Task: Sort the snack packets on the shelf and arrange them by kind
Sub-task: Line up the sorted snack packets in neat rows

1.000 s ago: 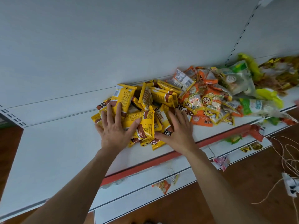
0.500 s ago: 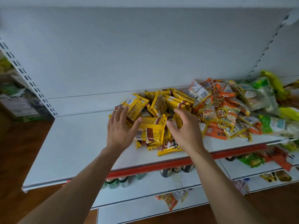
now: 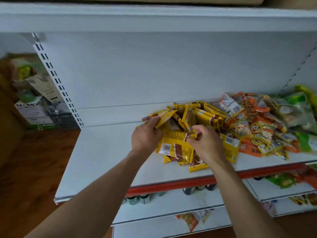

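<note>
While fingers (image 3: 155, 121) pinch yellow packets (image 3: 173, 149), printing blurs unreadable.

Dim, bluish light is falling evenly, casting only faint shadows beneath the hands (image 3: 175, 140). Edges are bowing with wide-angle distortion; clutter far left of them is blurring.

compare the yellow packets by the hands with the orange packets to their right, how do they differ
The yellow packets are plain yellow with a brown band; the orange packets carry a cartoon face. The yellow packets sit left in the heap, under both hands, and the orange packets lie further right, untouched. The left hand and the right hand each grip a yellow packet, no orange one. Both kinds lie jumbled on the same white shelf.
</note>
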A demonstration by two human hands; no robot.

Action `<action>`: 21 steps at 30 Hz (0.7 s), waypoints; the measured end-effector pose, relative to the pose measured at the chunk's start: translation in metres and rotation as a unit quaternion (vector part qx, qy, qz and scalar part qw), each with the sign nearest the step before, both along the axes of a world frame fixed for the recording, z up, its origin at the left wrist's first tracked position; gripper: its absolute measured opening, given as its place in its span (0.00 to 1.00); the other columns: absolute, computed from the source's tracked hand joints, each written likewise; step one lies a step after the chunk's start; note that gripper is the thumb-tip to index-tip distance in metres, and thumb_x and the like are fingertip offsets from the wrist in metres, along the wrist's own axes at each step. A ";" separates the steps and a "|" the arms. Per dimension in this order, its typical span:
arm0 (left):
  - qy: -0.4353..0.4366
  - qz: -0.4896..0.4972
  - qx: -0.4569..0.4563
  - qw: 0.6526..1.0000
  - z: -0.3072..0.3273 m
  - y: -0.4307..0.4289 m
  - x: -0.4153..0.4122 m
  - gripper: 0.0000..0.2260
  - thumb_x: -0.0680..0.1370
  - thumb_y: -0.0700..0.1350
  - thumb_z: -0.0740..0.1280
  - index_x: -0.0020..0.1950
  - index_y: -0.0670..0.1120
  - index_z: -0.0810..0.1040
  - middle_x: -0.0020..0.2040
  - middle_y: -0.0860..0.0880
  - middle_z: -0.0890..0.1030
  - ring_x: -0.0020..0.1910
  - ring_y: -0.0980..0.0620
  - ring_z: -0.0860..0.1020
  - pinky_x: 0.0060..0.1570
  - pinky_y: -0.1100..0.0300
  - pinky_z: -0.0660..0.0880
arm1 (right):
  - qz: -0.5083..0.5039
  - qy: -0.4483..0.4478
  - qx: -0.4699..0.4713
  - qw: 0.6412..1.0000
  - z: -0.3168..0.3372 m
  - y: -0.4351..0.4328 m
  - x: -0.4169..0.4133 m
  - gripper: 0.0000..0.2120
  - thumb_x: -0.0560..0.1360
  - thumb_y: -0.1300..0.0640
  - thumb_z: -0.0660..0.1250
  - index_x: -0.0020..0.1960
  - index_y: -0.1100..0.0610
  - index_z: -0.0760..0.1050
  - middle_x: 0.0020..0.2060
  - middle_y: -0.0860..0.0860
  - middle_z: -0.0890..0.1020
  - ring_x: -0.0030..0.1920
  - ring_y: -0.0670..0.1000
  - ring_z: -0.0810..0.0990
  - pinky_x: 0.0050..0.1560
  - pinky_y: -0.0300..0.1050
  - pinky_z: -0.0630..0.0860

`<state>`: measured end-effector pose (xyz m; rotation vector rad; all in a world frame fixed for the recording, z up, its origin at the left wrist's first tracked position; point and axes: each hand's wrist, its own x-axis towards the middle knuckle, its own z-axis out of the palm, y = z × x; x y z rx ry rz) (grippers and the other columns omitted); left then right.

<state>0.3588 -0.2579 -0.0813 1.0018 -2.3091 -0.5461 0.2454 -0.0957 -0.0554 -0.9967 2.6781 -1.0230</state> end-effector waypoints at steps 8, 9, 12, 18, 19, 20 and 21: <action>0.314 0.018 0.368 0.875 0.024 -0.054 0.097 0.16 0.78 0.41 0.67 0.64 0.53 0.73 0.48 0.50 0.83 0.47 0.54 0.83 0.43 0.60 0.79 | -0.013 -0.161 -0.164 0.973 0.033 -0.013 0.041 0.08 0.72 0.55 0.74 0.45 0.42 0.81 0.46 0.37 0.81 0.41 0.37 0.79 0.36 0.37 0.75; 0.314 0.040 0.376 0.871 0.021 -0.062 0.116 0.16 0.78 0.41 0.67 0.64 0.53 0.73 0.49 0.49 0.83 0.48 0.53 0.83 0.44 0.60 0.79 | -0.015 -0.171 -0.204 0.964 0.036 -0.020 0.052 0.08 0.71 0.56 0.75 0.43 0.42 0.82 0.45 0.36 0.82 0.40 0.35 0.79 0.34 0.32 0.73; 0.232 0.112 0.335 0.906 0.000 -0.082 0.168 0.14 0.79 0.46 0.67 0.63 0.57 0.72 0.50 0.54 0.83 0.49 0.55 0.81 0.41 0.59 0.76 | -0.008 -0.186 -0.282 0.941 0.026 -0.060 0.099 0.09 0.71 0.58 0.75 0.41 0.42 0.82 0.43 0.37 0.83 0.44 0.37 0.80 0.40 0.33 0.73; -0.086 0.149 0.124 0.977 -0.033 -0.102 0.232 0.28 0.79 0.58 0.63 0.77 0.52 0.60 0.75 0.48 0.67 0.74 0.45 0.63 0.72 0.45 0.59 | -0.003 -0.159 -0.128 0.979 -0.047 -0.130 0.177 0.04 0.73 0.56 0.73 0.45 0.49 0.79 0.46 0.48 0.80 0.51 0.52 0.80 0.48 0.42 0.73; -0.089 0.119 0.082 0.985 -0.034 -0.103 0.240 0.30 0.80 0.58 0.62 0.78 0.51 0.58 0.78 0.49 0.61 0.77 0.46 0.56 0.74 0.46 0.55 | 0.000 -0.083 -0.069 0.994 -0.054 -0.132 0.183 0.05 0.72 0.55 0.73 0.47 0.49 0.80 0.48 0.49 0.79 0.52 0.53 0.79 0.48 0.43 0.73; -0.096 0.067 0.040 0.992 -0.035 -0.104 0.245 0.29 0.80 0.58 0.61 0.79 0.52 0.57 0.80 0.50 0.57 0.79 0.48 0.51 0.75 0.48 0.51 | 0.007 0.005 -0.040 0.999 -0.059 -0.133 0.187 0.07 0.71 0.55 0.74 0.49 0.50 0.81 0.49 0.50 0.78 0.52 0.54 0.78 0.48 0.45 0.73; -0.114 0.004 0.006 0.993 -0.036 -0.103 0.247 0.28 0.81 0.58 0.60 0.79 0.53 0.57 0.80 0.51 0.54 0.79 0.50 0.48 0.75 0.52 0.48 | 0.028 0.086 -0.039 0.995 -0.062 -0.135 0.191 0.10 0.70 0.55 0.76 0.51 0.51 0.82 0.50 0.52 0.79 0.53 0.56 0.78 0.50 0.48 0.74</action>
